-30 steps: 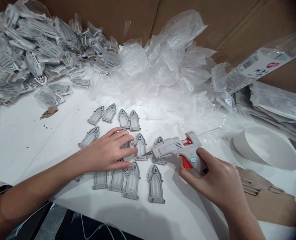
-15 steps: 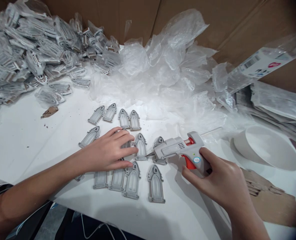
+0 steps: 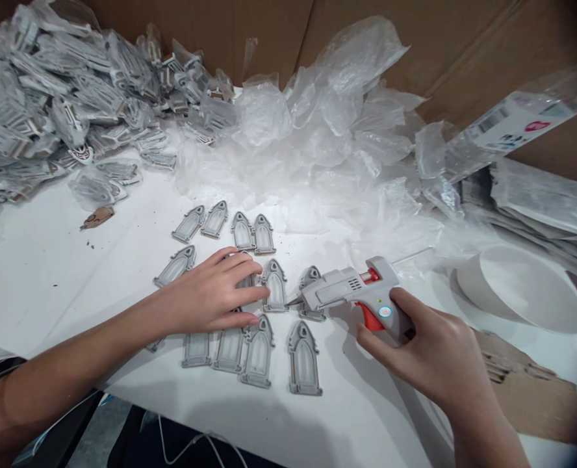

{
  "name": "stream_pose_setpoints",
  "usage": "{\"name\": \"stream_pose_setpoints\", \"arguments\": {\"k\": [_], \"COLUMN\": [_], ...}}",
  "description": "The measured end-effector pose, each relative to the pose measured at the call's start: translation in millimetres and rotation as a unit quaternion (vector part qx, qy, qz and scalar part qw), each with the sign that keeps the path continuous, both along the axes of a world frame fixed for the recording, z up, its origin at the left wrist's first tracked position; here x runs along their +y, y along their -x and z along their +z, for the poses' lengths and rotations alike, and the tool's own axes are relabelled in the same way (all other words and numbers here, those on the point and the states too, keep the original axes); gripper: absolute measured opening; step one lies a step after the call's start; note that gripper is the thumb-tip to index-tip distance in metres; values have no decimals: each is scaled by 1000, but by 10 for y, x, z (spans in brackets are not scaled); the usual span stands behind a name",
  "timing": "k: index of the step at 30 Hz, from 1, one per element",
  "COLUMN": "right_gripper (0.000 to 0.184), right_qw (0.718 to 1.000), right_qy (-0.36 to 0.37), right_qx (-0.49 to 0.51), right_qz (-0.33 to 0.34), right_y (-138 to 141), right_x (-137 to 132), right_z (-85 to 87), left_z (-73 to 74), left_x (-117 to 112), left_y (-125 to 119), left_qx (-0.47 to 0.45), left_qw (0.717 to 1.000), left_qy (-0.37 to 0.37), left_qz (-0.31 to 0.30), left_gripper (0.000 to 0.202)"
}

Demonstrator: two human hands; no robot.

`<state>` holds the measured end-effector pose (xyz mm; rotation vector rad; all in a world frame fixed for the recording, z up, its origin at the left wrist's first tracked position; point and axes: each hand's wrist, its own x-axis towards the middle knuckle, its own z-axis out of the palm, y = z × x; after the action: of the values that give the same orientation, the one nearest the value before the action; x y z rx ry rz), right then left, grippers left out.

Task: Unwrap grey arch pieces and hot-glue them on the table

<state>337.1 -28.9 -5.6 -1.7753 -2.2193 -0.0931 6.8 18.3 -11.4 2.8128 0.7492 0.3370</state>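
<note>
My right hand (image 3: 435,351) grips a grey hot glue gun (image 3: 351,289) with a red trigger and a glue stick out of its back. The gun's nozzle points left, at the lower right corner of a grey arched window-shaped piece (image 3: 274,286). My left hand (image 3: 215,292) lies palm down with its fingers apart; its fingertips reach that piece's left edge. Another arched piece (image 3: 243,281) is partly hidden under the left hand. A further arched piece (image 3: 312,276) sits behind the nozzle. Nearer me lies a separate arched piece (image 3: 305,359), beside a row of similar ones.
Several more arched pieces (image 3: 215,220) lie farther back on the white table (image 3: 123,266). Bagged parts (image 3: 74,84) are heaped at the left, crumpled clear bags (image 3: 318,130) at the back. At right are a white bowl-like container (image 3: 527,292) and torn cardboard (image 3: 537,396).
</note>
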Motion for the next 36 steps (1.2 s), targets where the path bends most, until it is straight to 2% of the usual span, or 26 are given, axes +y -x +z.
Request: {"name": "stream_pose_setpoints", "arguments": {"k": [4,7,12,18,24,29,36], "right_gripper": [33,35,43,49,48,47,43], "right_qw": [999,999,998,995,991,987,979], "right_qy": [0,-1,-23,-44,-109,-131,-181], "right_qx": [13,24,60,77,53,43,20], "right_qz": [44,45,6,-50,-64,-77,-97], "right_y": [-83,-87,19,201,413,586,778], "right_x": [27,41,51,40,2,-16,-51], "right_z": [-23,-16,-4,43,140,191,75], "left_z": [-4,-5,65,185,89,19,-8], "left_x": [-4,-1,64,132,114,85,-16], "left_y": [2,1,38,195,356,404,401], "left_qx": [6,4,-10,-8,-13,-8,15], "left_qw": [1000,1000,1000,999,1000,1000,1000], "left_qy": [-1,-2,-21,-41,-14,6,-14], "left_qz": [-3,-3,0,21,-12,-16,-23], "left_gripper": [34,33,33,32,31,37,47]}}
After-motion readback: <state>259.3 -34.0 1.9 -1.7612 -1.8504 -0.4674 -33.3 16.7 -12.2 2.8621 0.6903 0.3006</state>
